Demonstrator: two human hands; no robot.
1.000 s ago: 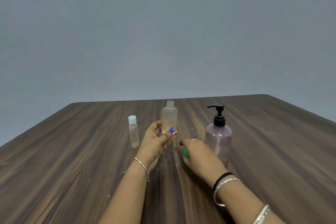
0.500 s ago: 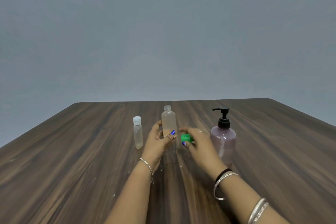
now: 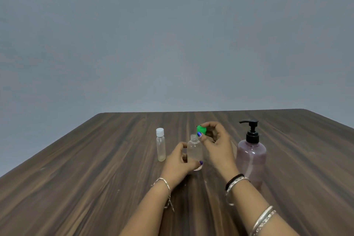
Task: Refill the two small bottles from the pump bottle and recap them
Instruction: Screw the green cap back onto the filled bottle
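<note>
Bare forearms, no sleeves. Blue-painted nails on both hands. A thin silver chain bracelet point(image 3: 165, 182) at lower centre; black band point(image 3: 234, 178) and silver bangles point(image 3: 263, 219) at lower right.

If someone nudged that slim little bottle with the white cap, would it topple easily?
Probably. The slim bottle is tall and narrow on a small base, so a push near its white cap would likely tip it. It looks nearly empty, so it is likely light and might skid on the smooth table.

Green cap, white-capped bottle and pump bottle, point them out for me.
green cap point(image 3: 201, 130), head view, its side wall
white-capped bottle point(image 3: 161, 148), head view, mid body
pump bottle point(image 3: 251, 156), head view, its purple body
</note>
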